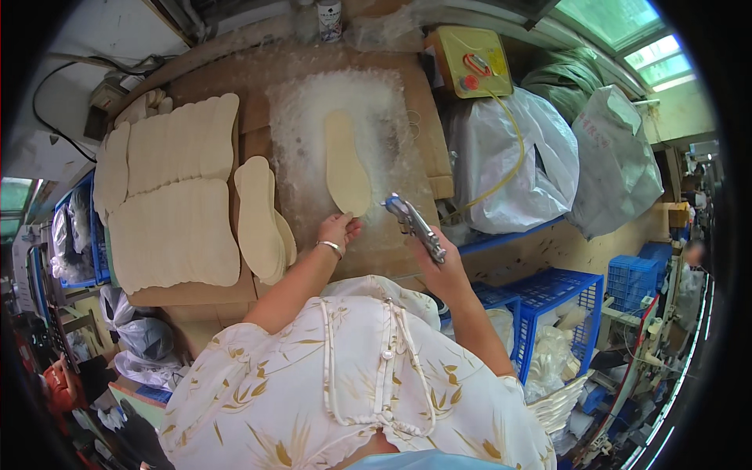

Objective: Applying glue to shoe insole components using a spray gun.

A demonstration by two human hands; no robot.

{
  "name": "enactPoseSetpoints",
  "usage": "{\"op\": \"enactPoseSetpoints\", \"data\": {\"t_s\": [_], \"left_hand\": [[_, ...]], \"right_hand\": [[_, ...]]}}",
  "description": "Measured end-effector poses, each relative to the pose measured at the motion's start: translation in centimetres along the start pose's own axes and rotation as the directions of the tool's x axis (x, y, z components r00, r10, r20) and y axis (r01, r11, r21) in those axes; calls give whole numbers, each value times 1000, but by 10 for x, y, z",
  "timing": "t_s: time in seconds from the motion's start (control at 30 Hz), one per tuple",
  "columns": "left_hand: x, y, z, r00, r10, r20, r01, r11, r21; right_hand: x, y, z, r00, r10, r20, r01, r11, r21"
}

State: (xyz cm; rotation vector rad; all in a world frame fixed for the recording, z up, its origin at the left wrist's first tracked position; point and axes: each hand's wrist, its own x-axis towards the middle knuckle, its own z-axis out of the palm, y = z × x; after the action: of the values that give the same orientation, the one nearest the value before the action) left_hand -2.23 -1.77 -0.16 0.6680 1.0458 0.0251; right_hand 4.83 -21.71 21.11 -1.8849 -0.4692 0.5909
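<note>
A cream insole (pixel 345 157) lies toe and heel lengthwise on a board patch crusted white. My left hand (pixel 338 230), a bracelet at its wrist, pinches the insole's near end. In my right hand (pixel 439 262) is a metal spray gun (pixel 415 225), its nozzle pointing toward the insole and apart from it. Left of the crusted patch, a small pile of insoles (pixel 258 215) overlaps unevenly. Beyond that, many more insoles (pixel 176 231) lie in tight overlapping rows.
A yellow can (pixel 474 66) with a yellow hose (pixel 518 149) stands at the far right of the cardboard-covered table (pixel 258 102). White plastic sacks (pixel 513 164) sit beside it. Blue crates (pixel 558 301) are low on my right. A bottle (pixel 330 21) stands at the back.
</note>
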Motion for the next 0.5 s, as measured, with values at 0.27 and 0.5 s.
{"op": "enactPoseSetpoints", "data": {"t_s": [0.27, 0.5], "left_hand": [[1, 10, -9, 999, -35, -2, 35, 998, 55], [4, 8, -8, 997, -63, 36, 59, 994, 86]], "right_hand": [[32, -17, 22, 996, -9, -93, -1, 994, -110], [38, -27, 23, 994, -51, -94, 36, 988, -152]]}}
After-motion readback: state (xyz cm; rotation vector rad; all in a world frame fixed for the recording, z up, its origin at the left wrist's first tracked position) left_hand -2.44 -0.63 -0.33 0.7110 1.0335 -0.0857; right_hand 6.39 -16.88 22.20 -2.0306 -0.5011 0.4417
